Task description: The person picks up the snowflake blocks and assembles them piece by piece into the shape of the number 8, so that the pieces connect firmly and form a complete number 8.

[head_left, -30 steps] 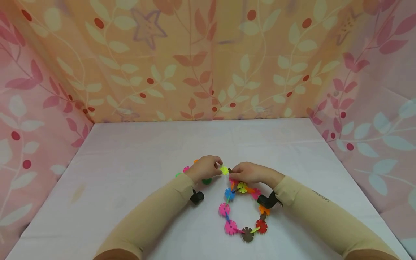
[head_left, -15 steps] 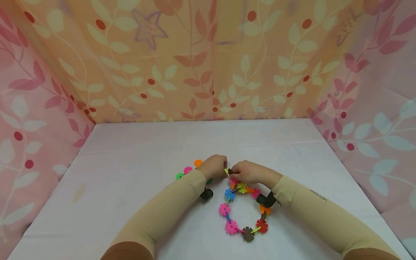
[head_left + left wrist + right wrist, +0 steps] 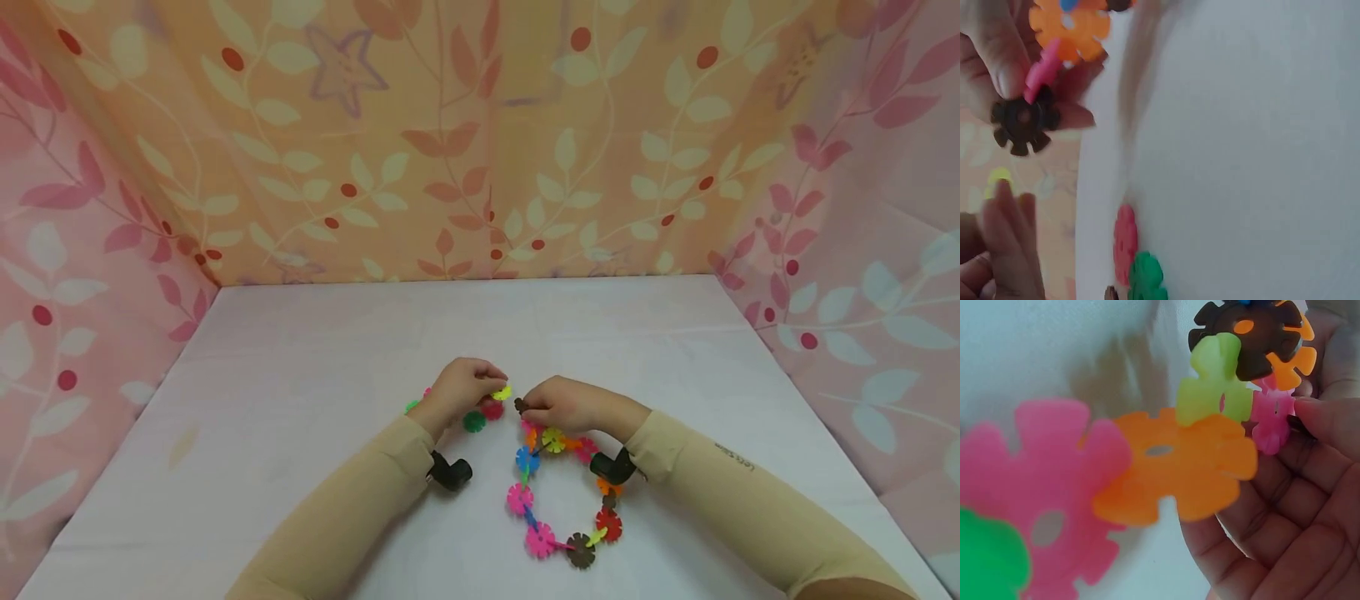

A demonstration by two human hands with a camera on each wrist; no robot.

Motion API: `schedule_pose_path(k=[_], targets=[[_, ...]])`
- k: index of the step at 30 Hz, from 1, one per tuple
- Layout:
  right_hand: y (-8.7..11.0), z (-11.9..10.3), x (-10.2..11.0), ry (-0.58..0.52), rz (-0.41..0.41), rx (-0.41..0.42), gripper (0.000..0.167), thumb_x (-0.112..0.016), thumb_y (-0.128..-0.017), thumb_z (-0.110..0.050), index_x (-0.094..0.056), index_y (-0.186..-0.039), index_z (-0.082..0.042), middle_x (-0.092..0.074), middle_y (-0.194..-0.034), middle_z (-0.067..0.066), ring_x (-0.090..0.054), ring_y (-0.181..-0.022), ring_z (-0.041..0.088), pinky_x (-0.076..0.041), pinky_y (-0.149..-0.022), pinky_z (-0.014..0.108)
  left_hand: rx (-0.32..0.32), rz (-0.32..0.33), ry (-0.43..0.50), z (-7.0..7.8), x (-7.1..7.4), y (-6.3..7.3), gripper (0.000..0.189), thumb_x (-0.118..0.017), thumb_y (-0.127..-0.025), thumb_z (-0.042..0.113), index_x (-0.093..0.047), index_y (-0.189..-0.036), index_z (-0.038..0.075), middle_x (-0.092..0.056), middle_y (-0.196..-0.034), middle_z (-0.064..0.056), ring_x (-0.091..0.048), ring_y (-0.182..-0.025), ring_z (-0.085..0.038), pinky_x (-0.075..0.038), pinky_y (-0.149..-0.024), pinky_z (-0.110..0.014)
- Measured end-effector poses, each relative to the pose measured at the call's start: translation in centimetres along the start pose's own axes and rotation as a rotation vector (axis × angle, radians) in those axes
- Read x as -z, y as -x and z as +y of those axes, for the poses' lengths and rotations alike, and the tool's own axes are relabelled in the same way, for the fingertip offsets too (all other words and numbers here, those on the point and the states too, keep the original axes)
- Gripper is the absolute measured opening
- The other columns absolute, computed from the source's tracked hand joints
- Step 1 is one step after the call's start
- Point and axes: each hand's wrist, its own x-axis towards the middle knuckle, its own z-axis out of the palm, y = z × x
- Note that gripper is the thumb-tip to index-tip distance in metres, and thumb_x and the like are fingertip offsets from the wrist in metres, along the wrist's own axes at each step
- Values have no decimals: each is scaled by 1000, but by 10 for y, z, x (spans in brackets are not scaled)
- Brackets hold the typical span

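My left hand [image 3: 463, 390] pinches a yellow snowflake disc [image 3: 503, 392] between thumb and fingers. To its right, my right hand [image 3: 576, 405] holds the upper end of a chain of interlocked snowflake discs, gripping near a brown disc [image 3: 520, 406]. A narrow gap separates the yellow disc from the brown one. In the left wrist view, the brown disc [image 3: 1024, 122] joins a pink disc [image 3: 1043, 70] under the right thumb. The chain, with pink [image 3: 540, 540], blue and orange [image 3: 1179, 469] discs, curves in a ring on the table below my right hand.
Loose discs lie by my left hand: a dark green one [image 3: 474, 422], a red one [image 3: 492, 410], and a bright green one [image 3: 412, 406] partly behind the wrist. White cloth covers the table [image 3: 300, 333]; patterned curtains [image 3: 420, 150] enclose its back and sides.
My left hand first moved right, bringing the yellow disc up to the brown one, then drew back left with it. My right hand shifted slightly left and down, and the chain moved a little.
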Motion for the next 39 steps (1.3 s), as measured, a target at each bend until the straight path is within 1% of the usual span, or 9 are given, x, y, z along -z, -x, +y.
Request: schedule_pose_path(k=[3,5,11,17,20,24,27,34,39], targets=[[-1,-1,-1,21,1,34,27,-52,-93,-18,-55,-68,-11,-38,-56,-7,-38,-52,7,-32,-51,21,51,-11,123,-1,-3,5,18,-66,-84,12,-67,-101,8,-65,-88,-5,-64,-72,-15,-52,-69,-25],[-2,-1,-1,26,2,53,26,-52,-93,-17,-54,-68,-10,-38,-56,-7,-38,-52,8,-32,-51,21,61,-25,189,-1,-4,8,20,-65,-84,8,-65,-103,4,-66,-89,-8,-66,-74,-16,-53,-70,-26],[-3,-1,-2,44,4,68,25,-52,-93,-17,-54,-68,-11,-39,-57,-7,-38,-53,7,-33,-51,21,94,-38,310,-5,-8,13,13,-64,-85,10,-62,-94,0,-66,-87,-12,-67,-70,-18,-53,-65,-26],[-4,-4,-2,67,2,66,25,-52,-93,-16,-54,-69,-11,-39,-56,-8,-38,-53,6,-33,-52,20,82,-3,316,-5,-10,15,12,-65,-84,10,-61,-90,0,-67,-84,-11,-67,-70,-18,-54,-64,-28],[-4,-6,-3,74,1,72,24,-53,-92,-15,-56,-69,-10,-40,-56,-8,-39,-52,6,-34,-51,20,62,3,250,-5,-11,15,11,-65,-84,12,-63,-87,2,-67,-81,-9,-67,-68,-19,-54,-64,-30],[-6,-7,-5,94,20,70,22,-54,-91,-14,-59,-70,-12,-42,-55,-9,-40,-51,6,-36,-52,21,44,32,116,-6,-9,16,13,-67,-82,17,-65,-78,5,-64,-71,-5,-61,-57,-15,-51,-57,-28],[-7,-7,-6,102,60,64,25,-54,-91,-13,-59,-67,-12,-41,-53,-9,-38,-50,6,-36,-52,21,55,45,91,-6,-8,15,14,-67,-82,18,-66,-75,6,-64,-68,-4,-57,-54,-11,-50,-56,-26],[-9,-9,-7,125,138,93,29,-55,-89,-10,-55,-60,-13,-39,-51,-10,-37,-49,5,-34,-50,21,87,23,168,-5,-12,18,11,-61,-87,11,-62,-81,2,-64,-76,-7,-64,-62,-14,-52,-62,-26],[-8,-10,-10,183,196,101,30,-56,-87,-6,-55,-58,-12,-39,-52,-10,-36,-51,5,-34,-51,21,83,53,240,-7,-21,20,13,-57,-89,11,-58,-81,1,-61,-77,-8,-63,-62,-14,-51,-62,-25]])
